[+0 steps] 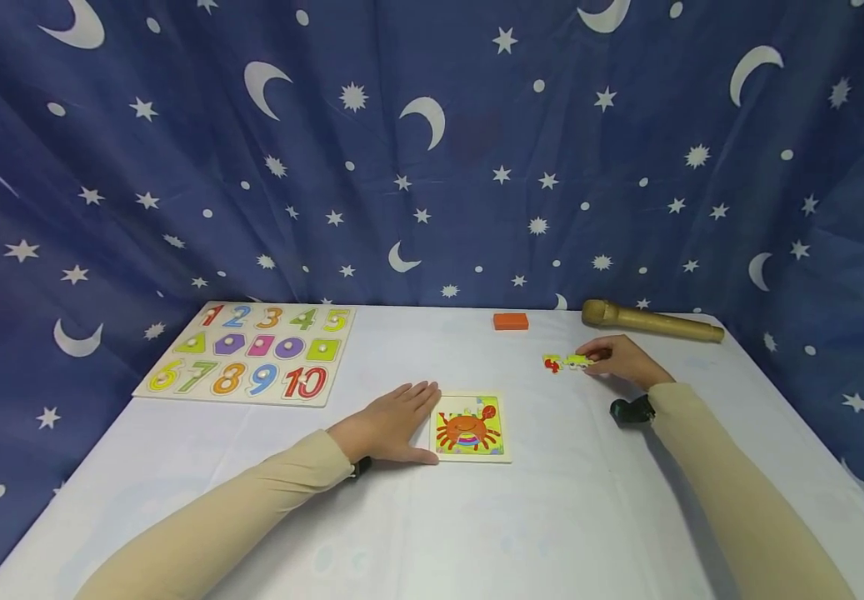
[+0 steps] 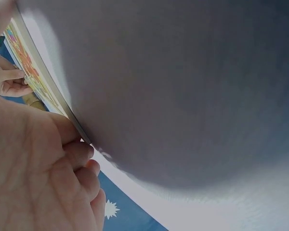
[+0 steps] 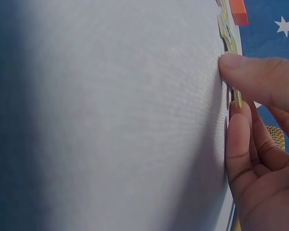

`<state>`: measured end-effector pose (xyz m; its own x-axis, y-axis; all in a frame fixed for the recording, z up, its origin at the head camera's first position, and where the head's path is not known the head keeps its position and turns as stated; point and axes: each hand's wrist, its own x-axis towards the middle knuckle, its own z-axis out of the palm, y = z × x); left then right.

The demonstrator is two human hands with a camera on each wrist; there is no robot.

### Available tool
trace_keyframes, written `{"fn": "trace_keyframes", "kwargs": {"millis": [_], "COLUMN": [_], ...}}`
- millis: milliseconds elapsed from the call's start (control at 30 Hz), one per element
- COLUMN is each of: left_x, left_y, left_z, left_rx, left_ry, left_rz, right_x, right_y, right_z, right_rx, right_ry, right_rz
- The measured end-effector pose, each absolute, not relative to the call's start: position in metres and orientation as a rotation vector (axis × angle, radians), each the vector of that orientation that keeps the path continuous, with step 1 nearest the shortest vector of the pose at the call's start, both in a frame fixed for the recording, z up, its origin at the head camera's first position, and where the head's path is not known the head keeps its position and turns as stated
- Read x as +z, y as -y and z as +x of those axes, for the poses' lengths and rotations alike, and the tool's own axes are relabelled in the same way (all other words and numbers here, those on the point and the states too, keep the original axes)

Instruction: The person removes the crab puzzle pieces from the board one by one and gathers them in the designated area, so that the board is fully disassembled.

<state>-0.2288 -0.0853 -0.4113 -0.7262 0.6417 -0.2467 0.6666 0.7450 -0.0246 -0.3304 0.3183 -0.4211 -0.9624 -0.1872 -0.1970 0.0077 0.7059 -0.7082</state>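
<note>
- While the head view shows the crab board face up, the left wrist view catches it nearly edge-on, between thumb and forefinger.
- The left hand lies with relaxed, spread fingers along the board's left side, touching its edge without clasping it.
- The right hand has thumb and fingertips pinching one of the pieces; the right wrist view shows this yellow-edged piece between them, half hidden in the head view.
- These pieces lie right of the board and farther back, their row running left to right across the table, red part at the left end.
- The crab stands upright, claws toward the curtain; its board is near square, with no plain long axis.
- Only the right wrist view resolves the mic's mesh head; the head view gives its whole length, slanting rightward.
- The number board appears in the head view alone.
- Behind the pieces sits an orange block.
</note>
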Motion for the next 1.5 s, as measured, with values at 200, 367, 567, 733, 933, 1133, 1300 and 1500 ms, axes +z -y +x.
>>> {"fn": "trace_keyframes", "kwargs": {"millis": [200, 367, 567, 733, 933, 1133, 1300, 1500], "left_x": [-0.410, -0.412, -0.414, -0.415, -0.415, -0.413, -0.412, -0.410], "left_y": [0.085, 0.084, 0.085, 0.085, 0.085, 0.085, 0.085, 0.087], "left_z": [-0.224, -0.221, -0.221, -0.222, -0.224, -0.224, -0.224, -0.225], "left_rx": [-0.139, -0.138, -0.158, -0.167, -0.179, -0.165, -0.174, -0.189], "left_ry": [-2.711, -2.709, -2.720, -2.724, -2.726, -2.731, -2.730, -2.735], "left_rz": [1.051, 1.063, 1.062, 1.059, 1.057, 1.065, 1.059, 1.042], "right_x": [-0.424, -0.428, -0.428, -0.427, -0.427, -0.417, -0.402, -0.385], "right_y": [-0.318, -0.319, -0.318, -0.318, -0.320, -0.326, -0.325, -0.297], "right_z": [-0.326, -0.322, -0.321, -0.324, -0.326, -0.319, -0.306, -0.287], "right_rx": [-1.102, -1.099, -1.107, -1.106, -1.085, -1.149, -1.255, -1.268], "right_ry": [-2.657, -2.652, -2.661, -2.670, -2.686, -2.664, -2.626, -2.608], "right_rz": [-0.122, -0.123, -0.155, -0.161, -0.163, -0.200, -0.287, -0.453]}}
